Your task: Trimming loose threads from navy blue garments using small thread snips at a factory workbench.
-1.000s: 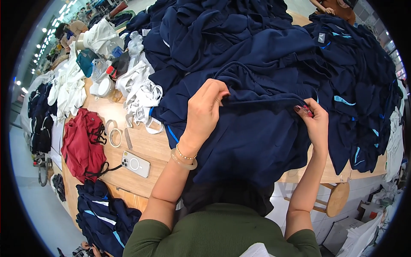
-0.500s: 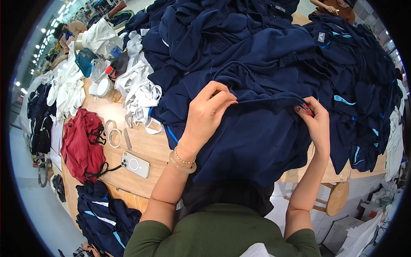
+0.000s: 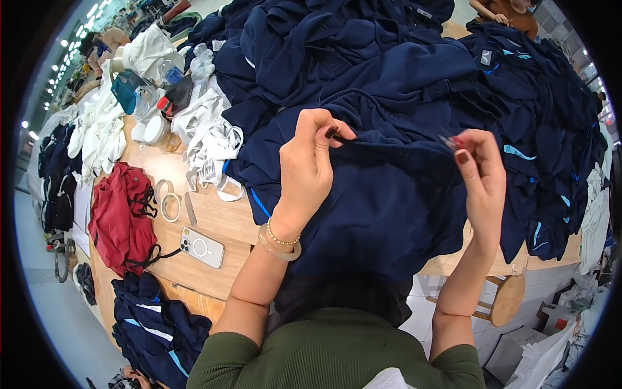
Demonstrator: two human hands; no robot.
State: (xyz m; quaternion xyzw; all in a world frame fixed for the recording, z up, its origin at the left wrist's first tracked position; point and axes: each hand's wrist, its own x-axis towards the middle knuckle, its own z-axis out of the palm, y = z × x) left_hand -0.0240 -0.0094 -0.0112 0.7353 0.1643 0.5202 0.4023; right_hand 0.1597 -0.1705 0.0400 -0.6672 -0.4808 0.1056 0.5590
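- Nearest the camera, a person in a dark green, ribbed short-sleeved top (image 3: 311, 343) works with both forearms raised over a pale wood-grain table (image 3: 236, 223).
- The left hand (image 3: 307, 155), a gold beaded bracelet (image 3: 283, 240) and a pale bangle (image 3: 280, 251) at its wrist, is closed to a pinch on the folded edge of a navy-blue cloth garment (image 3: 389, 207) spread directly in front of the person.
- The right hand (image 3: 483, 172) is half curled at the garment's far right corner, forefinger and thumb tips close together; a small pointed shape there is blurred, and whether the fingers grip it or the cloth cannot be told.
- At lower left lies a navy bundle with white and light-blue stripes (image 3: 152, 327); at lower right stands a round wooden stool (image 3: 507, 300).
- Left of the left forearm, a silver smartphone (image 3: 202, 247) lies near a crumpled red garment (image 3: 123, 217) and pale rings (image 3: 171, 207).
- Farther off, tangled white straps (image 3: 210, 149) sit beside a white-lidded round jar (image 3: 155, 131).
- Beyond the hands rises a heap of navy cloth (image 3: 363, 58), a co-worker's hand (image 3: 500, 18) at upper right.
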